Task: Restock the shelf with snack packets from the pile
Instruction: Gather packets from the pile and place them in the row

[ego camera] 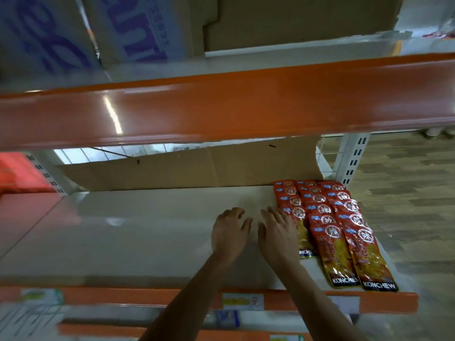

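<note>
left hand, right hand hung empty over shelf, fingers loosely spread; snack packets lay just right of right hand, long axes front-to-back.

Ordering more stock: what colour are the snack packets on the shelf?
Red and golden-yellow snack packets, black bottom band; head view.

Both hands are out just right of centre frame, side by side, backs up, holding nothing. The left hand has its fingers loosely curled, knuckles raised. The right hand lies flatter, with fingers nearly straight, slightly spread and pointing up-frame. There's a narrow gap between the two. The bare left forearm rises from bottom centre, and the right forearm from lower right, angling toward each other.
</note>
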`<action>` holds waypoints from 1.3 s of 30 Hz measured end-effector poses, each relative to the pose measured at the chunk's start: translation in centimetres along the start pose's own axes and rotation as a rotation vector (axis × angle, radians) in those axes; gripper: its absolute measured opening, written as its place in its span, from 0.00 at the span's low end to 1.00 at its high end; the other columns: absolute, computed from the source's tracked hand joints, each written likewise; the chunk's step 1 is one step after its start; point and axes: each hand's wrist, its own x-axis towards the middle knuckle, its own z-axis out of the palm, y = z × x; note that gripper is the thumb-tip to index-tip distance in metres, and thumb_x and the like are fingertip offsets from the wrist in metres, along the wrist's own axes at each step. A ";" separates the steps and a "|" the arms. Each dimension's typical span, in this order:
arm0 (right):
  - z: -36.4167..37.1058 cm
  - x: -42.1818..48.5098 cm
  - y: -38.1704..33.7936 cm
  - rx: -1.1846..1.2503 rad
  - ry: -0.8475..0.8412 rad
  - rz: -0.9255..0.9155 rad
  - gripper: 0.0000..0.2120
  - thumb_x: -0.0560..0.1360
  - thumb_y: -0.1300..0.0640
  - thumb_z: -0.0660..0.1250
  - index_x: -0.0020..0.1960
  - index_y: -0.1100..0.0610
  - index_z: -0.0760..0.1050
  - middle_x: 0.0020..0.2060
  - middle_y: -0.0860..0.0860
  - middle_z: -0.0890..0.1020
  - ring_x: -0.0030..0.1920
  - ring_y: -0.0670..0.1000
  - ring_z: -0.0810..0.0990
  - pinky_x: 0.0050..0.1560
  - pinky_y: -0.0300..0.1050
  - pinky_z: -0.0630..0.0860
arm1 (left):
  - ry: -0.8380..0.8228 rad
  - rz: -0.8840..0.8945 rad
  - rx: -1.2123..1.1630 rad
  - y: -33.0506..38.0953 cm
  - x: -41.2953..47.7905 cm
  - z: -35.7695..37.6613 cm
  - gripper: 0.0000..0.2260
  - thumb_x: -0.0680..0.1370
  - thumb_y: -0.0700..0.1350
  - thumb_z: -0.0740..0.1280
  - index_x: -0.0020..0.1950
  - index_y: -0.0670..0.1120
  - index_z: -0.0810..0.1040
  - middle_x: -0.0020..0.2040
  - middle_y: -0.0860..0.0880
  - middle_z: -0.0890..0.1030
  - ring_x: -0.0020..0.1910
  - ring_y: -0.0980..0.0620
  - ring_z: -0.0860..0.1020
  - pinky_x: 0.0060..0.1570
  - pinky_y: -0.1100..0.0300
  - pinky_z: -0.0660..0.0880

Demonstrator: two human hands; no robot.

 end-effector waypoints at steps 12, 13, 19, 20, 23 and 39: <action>9.9 -2.1 -19.8 0.012 -0.144 -0.223 0.21 0.81 0.52 0.55 0.73 0.54 0.65 0.73 0.52 0.65 0.74 0.51 0.60 0.75 0.46 0.53 | 0.142 -0.109 0.142 -17.9 -3.2 -14.0 0.18 0.80 0.53 0.62 0.67 0.49 0.74 0.65 0.50 0.77 0.64 0.51 0.73 0.63 0.57 0.70; 10.7 -2.3 -21.4 0.010 -0.151 -0.230 0.21 0.81 0.52 0.54 0.73 0.54 0.64 0.73 0.52 0.65 0.74 0.51 0.60 0.75 0.46 0.53 | 0.142 -0.118 0.151 -19.4 -3.5 -15.2 0.18 0.80 0.53 0.62 0.68 0.49 0.74 0.65 0.49 0.77 0.65 0.50 0.72 0.63 0.57 0.70; 15.4 -4.1 -30.7 0.019 -0.175 -0.258 0.21 0.80 0.52 0.58 0.72 0.54 0.66 0.72 0.52 0.67 0.72 0.52 0.63 0.73 0.47 0.55 | 0.158 -0.165 0.201 -27.7 -5.0 -21.9 0.20 0.79 0.53 0.62 0.70 0.48 0.71 0.67 0.48 0.75 0.67 0.48 0.70 0.64 0.55 0.68; 16.2 -4.3 -32.2 0.022 -0.178 -0.267 0.21 0.79 0.52 0.58 0.71 0.54 0.67 0.71 0.53 0.68 0.72 0.52 0.64 0.72 0.47 0.56 | 0.169 -0.181 0.208 -29.0 -5.2 -22.9 0.20 0.80 0.53 0.62 0.70 0.48 0.71 0.68 0.48 0.75 0.67 0.48 0.70 0.65 0.54 0.68; 18.1 -4.8 -35.9 0.034 -0.196 -0.297 0.20 0.79 0.53 0.59 0.70 0.55 0.69 0.70 0.53 0.71 0.70 0.53 0.66 0.71 0.46 0.58 | 0.209 -0.221 0.234 -32.3 -5.6 -25.6 0.20 0.80 0.53 0.62 0.70 0.48 0.72 0.67 0.48 0.75 0.66 0.47 0.71 0.64 0.53 0.69; 29.3 -1.1 -55.2 0.217 -0.308 -0.417 0.19 0.79 0.53 0.63 0.68 0.54 0.70 0.67 0.50 0.74 0.68 0.53 0.69 0.67 0.48 0.68 | 0.256 -0.475 0.305 -49.6 -2.1 -35.8 0.22 0.79 0.56 0.62 0.71 0.49 0.69 0.69 0.47 0.73 0.66 0.46 0.70 0.62 0.50 0.71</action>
